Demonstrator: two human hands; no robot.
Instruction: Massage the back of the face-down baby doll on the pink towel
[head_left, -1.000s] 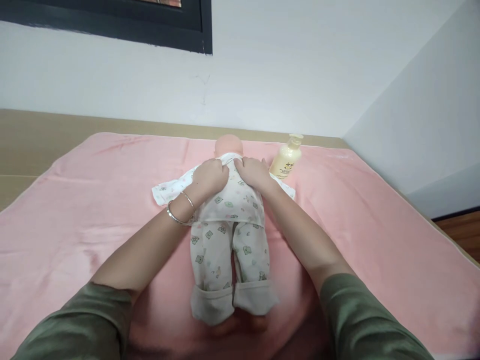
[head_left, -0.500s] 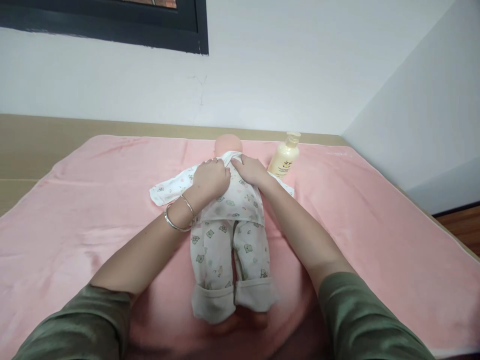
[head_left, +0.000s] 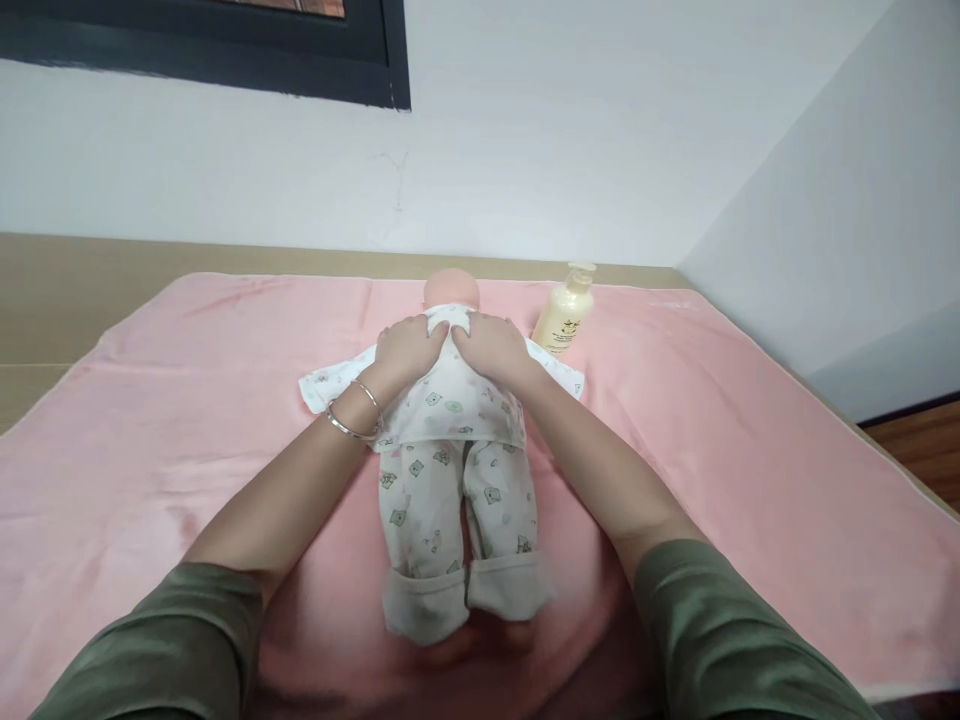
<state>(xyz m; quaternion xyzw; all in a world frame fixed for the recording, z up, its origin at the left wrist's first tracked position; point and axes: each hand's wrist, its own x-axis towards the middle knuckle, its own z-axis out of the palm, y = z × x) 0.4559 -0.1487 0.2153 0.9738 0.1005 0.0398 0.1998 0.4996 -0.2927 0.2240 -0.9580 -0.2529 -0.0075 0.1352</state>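
A baby doll (head_left: 452, 288) lies on a pink blanket (head_left: 247, 400), its smooth head away from me and its feet toward me. No face shows on it. It wears a white printed top (head_left: 457, 405) and matching trousers (head_left: 427, 500) with rolled plain cuffs. Both sleeves are spread out sideways. My left hand (head_left: 409, 350), with a bangle at the wrist, is wrapped over the doll's left-side shoulder in view. My right hand (head_left: 493, 348) grips the other shoulder. The thumbs lie near each other below the collar; most fingertips are hidden.
A pale yellow pump bottle (head_left: 564, 312) stands on the blanket, just beyond the right sleeve. Behind the blanket runs a wooden ledge (head_left: 90, 270) against a white wall (head_left: 540, 130). A dark window frame (head_left: 360, 70) is at upper left.
My left hand has shifted up and outward from the middle of the top to the shoulder. My right hand has slid slightly down, its thumb now lower. The top looks smoother at the collar.
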